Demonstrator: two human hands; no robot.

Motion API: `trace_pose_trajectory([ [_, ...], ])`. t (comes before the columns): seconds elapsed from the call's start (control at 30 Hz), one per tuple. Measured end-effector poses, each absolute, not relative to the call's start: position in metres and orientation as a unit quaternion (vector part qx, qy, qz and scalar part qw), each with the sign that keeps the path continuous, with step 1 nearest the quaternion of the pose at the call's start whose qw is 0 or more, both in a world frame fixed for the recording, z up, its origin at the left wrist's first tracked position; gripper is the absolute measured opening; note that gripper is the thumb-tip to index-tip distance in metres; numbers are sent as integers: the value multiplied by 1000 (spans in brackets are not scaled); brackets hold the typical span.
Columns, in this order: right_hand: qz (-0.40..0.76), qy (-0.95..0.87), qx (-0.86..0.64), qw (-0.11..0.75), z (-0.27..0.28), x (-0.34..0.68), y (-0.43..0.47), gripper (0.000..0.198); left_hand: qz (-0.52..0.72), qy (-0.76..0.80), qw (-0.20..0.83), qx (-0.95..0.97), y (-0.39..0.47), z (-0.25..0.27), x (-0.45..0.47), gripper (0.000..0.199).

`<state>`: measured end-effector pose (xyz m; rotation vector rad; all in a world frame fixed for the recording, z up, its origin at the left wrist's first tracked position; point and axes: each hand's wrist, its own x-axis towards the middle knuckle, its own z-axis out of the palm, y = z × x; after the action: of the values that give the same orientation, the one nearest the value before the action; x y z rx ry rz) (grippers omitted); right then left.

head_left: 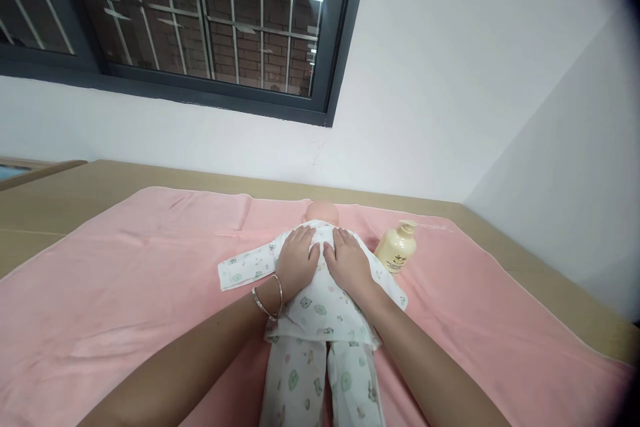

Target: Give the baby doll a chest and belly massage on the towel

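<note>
Two of mine: left hand (297,259) and right hand (349,265), flat on one clothed doll (320,313), fingers close together, thumbs out. One yellow pump bottle (397,248), beside it on pink blanket (130,293).

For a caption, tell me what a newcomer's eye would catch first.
Likely the left hand and right hand, resting side by side on the doll, dressed in patterned white, at lower centre. Then the pink cloth beneath it and the yellow pump bottle right of it; the barred window fills the upper left.
</note>
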<state>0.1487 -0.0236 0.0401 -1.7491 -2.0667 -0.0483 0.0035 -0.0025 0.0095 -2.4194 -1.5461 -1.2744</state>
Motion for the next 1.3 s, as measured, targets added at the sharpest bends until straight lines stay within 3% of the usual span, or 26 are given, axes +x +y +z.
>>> trace_pose_trajectory([
  [1.3, -16, -746, -625, 228, 38, 149, -24, 54, -420, -484, 13, -768, -3, 10, 4, 36],
])
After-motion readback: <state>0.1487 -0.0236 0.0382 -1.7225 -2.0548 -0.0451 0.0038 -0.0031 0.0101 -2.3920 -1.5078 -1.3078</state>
